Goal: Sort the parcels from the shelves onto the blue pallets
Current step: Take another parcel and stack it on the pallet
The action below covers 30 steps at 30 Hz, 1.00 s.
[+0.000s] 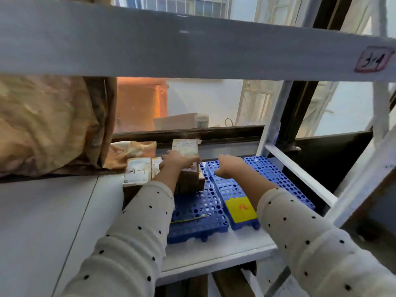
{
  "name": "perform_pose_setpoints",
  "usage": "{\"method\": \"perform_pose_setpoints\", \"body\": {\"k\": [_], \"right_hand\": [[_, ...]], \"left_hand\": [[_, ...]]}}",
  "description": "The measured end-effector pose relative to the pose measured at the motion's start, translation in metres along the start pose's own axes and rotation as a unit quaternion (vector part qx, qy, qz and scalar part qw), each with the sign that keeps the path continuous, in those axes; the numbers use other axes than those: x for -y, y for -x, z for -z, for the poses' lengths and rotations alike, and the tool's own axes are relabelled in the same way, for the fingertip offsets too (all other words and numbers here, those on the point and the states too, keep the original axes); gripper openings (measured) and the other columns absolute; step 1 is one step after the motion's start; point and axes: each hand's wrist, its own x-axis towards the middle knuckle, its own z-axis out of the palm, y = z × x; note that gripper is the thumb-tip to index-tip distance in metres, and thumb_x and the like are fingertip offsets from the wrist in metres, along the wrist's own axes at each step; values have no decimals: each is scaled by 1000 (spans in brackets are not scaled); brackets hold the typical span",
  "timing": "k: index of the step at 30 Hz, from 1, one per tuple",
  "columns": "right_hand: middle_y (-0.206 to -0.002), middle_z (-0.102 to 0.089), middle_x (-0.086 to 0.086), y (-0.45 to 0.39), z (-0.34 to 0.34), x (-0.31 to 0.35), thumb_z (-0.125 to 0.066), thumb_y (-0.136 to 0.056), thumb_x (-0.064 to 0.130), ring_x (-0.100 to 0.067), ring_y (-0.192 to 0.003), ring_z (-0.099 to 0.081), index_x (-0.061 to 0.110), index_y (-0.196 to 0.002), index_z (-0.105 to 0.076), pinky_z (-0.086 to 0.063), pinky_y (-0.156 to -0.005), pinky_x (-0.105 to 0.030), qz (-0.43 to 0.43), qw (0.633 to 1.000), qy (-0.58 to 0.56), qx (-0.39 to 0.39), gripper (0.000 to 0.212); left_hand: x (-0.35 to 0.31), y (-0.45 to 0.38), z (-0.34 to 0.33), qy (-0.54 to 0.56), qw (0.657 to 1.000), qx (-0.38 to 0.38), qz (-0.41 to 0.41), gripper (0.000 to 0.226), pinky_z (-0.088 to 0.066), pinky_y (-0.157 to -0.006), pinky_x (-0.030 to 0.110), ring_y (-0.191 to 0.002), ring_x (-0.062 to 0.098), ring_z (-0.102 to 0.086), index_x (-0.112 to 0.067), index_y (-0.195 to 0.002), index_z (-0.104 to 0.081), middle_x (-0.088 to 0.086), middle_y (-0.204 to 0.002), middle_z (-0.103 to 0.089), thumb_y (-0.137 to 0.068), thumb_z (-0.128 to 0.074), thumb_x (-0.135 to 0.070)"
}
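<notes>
The left hand (174,160) has its grip clamped on a parcel (186,147) atop the stack on the left blue pallet (198,211), the right hand (228,166) hovering loosely curled, empty; seating it squarely should prevent toppling.

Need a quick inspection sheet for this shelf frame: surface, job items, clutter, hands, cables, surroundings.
Surface: white shelf board, under a white upper shelf beam.
Job's things: two blue pallets, left pallet and right pallet; yellow label on the right one. Top parcel sits on a stack on the left pallet; marked parcel beside it.
Clutter: crumpled brown bag at left.
Grippers: left hand on the top parcel; right hand over the right pallet, holding nothing.
Cables: nothing seen.
Surroundings: window behind; tag on the beam.
</notes>
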Motion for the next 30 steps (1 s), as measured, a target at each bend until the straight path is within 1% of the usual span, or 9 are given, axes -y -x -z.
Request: {"method": "perform_pose_setpoints", "body": {"k": [2, 5, 7, 9, 12, 17, 22, 27, 30], "right_hand": [[-133, -51, -11, -15, -5, -5, -48, -96, 35, -29, -118, -52, 8, -136, -37, -44, -89, -38, 22, 1000, -3, 10, 50], [-130, -53, -12, -36, -12, -7, -48, -96, 32, -28, -115, -54, 7, -137, -37, -43, -83, -36, 49, 998, -16, 21, 49], [-129, -53, -12, -45, -16, -5, -48, -96, 32, -28, -114, -54, 7, -137, -37, -43, -82, -36, 62, 997, -17, 34, 50], [-130, -53, -12, -53, -20, -4, -49, -95, 33, -29, -115, -54, 8, -137, -37, -44, -86, -37, 74, 996, -19, 42, 50], [-131, -54, -13, -64, -23, -4, -49, -95, 31, -29, -115, -55, 8, -136, -38, -45, -89, -37, 85, 995, -21, 39, 48], [-128, -55, -11, -74, -20, -7, -47, -97, 34, -27, -113, -55, 9, -136, -38, -42, -80, -34, 82, 996, -16, 45, 47], [-130, -55, -10, -79, -22, -5, -47, -97, 33, -26, -114, -56, 10, -138, -38, -45, -88, -35, 68, 996, -11, 48, 48], [-123, -58, -9, -74, -17, -4, -45, -97, 26, -26, -108, -58, 10, -133, -42, -42, -79, -34, 44, 999, 21, 8, 40], [-124, -58, -9, -70, 3, -9, -43, -97, 26, -26, -109, -57, 10, -129, -45, -42, -79, -33, 33, 999, -1, -28, 36]], "left_hand": [[-7, 0, -4, -14, 1000, -2, 10, 124, -45, -95, 40, -126, 32, -43, -6, -145, -30, 14, -142, -39, -50, -67, -77], [-15, -10, -13, -28, 999, -19, 33, 118, -44, -90, 38, -125, 31, -44, -6, -145, -31, 14, -142, -38, -56, -65, -76], [-19, -17, -17, -42, 998, -26, 50, 115, -43, -91, 39, -127, 32, -42, -6, -146, -28, 15, -145, -34, -61, -64, -75], [-23, -22, -20, -56, 996, -27, 60, 112, -41, -93, 40, -129, 33, -40, -6, -146, -27, 16, -146, -32, -65, -63, -73], [-30, -29, -24, -73, 995, -27, 60, 105, -39, -96, 40, -130, 32, -37, -6, -145, -29, 14, -144, -34, -68, -62, -70], [-37, -35, -28, -82, 993, -10, 83, 110, -37, -98, 40, -131, 32, -36, -7, -147, -24, 15, -145, -32, -66, -61, -72], [-41, -32, -30, -77, 993, -9, 90, 114, -39, -99, 40, -131, 31, -35, -4, -148, -16, 15, -145, -30, -69, -61, -73], [-40, -29, -17, -108, 991, -21, 74, 121, -36, -102, 46, -136, 35, -30, 1, -150, -6, 19, -152, -22, -72, -46, -83], [-46, -25, 10, -112, 991, -52, 49, 104, -36, -102, 47, -135, 37, -31, -1, -149, -14, 19, -151, -25, -82, -37, -77]]}}
